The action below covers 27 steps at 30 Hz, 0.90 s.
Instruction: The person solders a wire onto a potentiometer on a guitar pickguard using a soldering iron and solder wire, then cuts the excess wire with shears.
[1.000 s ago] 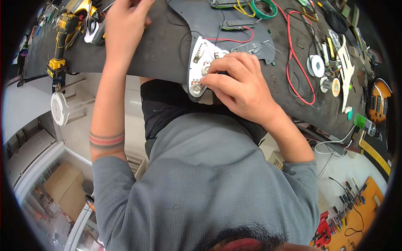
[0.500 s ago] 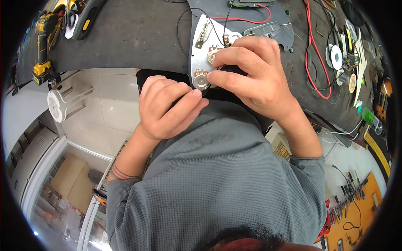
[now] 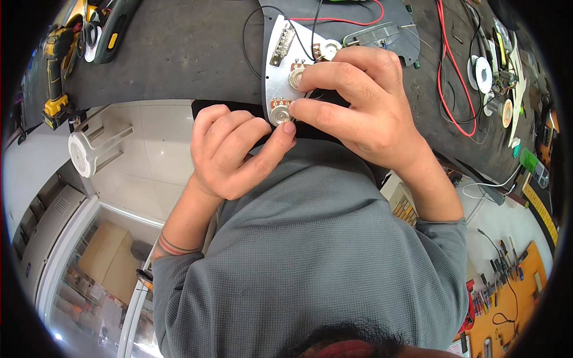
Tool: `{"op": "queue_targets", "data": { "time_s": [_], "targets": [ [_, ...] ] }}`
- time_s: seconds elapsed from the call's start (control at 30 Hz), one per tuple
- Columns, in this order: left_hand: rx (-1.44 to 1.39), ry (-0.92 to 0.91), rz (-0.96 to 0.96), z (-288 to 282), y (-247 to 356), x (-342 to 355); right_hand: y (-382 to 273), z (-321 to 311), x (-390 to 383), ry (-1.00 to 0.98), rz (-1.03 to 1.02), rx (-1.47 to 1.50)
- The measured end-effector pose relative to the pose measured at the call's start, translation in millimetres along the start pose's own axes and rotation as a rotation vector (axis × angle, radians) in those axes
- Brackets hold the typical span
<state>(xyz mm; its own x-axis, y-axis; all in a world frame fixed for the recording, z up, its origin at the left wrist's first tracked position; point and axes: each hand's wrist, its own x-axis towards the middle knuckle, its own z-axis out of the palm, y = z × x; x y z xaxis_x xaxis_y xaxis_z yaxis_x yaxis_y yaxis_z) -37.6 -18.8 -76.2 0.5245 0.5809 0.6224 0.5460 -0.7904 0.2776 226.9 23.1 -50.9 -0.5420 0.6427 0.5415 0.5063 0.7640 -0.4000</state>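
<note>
A guitar pickguard [image 3: 279, 79] with a silvery foil-covered underside lies face down, its narrow end past the bench's near edge. On it sit a blade switch [image 3: 282, 48] and round potentiometers, a near one [image 3: 280, 116], a middle one [image 3: 296, 79] and a far one [image 3: 329, 49]. My left hand [image 3: 227, 154] is closed at the narrow end, thumb against the near potentiometer; its curled fingertips are hidden. My right hand [image 3: 370, 116] grips from the right, its thumb at the near potentiometer and its index finger at the middle one. Its other fingertips are out of sight.
Red wire [image 3: 447, 71] and solder spools [image 3: 479, 76] lie on the dark bench mat at right. A yellow-black cordless drill [image 3: 57, 77] and scissors [image 3: 91, 39] are at far left. A white stool [image 3: 86, 152] stands below the bench.
The pickguard and both hands have shifted slightly left within the view. My left thumb has straightened a little, its tip now on the near potentiometer's lower right edge. The right hand's grip looks the same.
</note>
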Motion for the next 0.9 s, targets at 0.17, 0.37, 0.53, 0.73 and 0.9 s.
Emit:
{"op": "queue_targets", "data": {
  "time_s": [0.17, 0.37, 0.53, 0.73, 0.9],
  "targets": [
    [0.0, -0.011, 0.011, -2.3, -1.1, 0.6, 0.6, -5.4, -0.6, 0.058, 0.048, 0.022],
    [-0.013, -0.003, 0.016, -0.2, -2.2, -1.8, 7.7, -8.9, -14.3, 0.156, 0.139, -0.01],
    [-0.022, 0.0, 0.018, -1.0, -2.2, -1.8, -1.8, -3.1, -10.5, 0.092, 0.14, -0.009],
    [0.011, 0.04, 0.038, 3.9, -4.6, -5.6, -6.3, 4.9, -9.3, 0.104, 0.135, 0.013],
    [0.01, 0.032, 0.035, 2.5, -3.6, -5.6, -8.8, 2.9, -11.1, 0.096, 0.169, 0.019]
  ]
}}
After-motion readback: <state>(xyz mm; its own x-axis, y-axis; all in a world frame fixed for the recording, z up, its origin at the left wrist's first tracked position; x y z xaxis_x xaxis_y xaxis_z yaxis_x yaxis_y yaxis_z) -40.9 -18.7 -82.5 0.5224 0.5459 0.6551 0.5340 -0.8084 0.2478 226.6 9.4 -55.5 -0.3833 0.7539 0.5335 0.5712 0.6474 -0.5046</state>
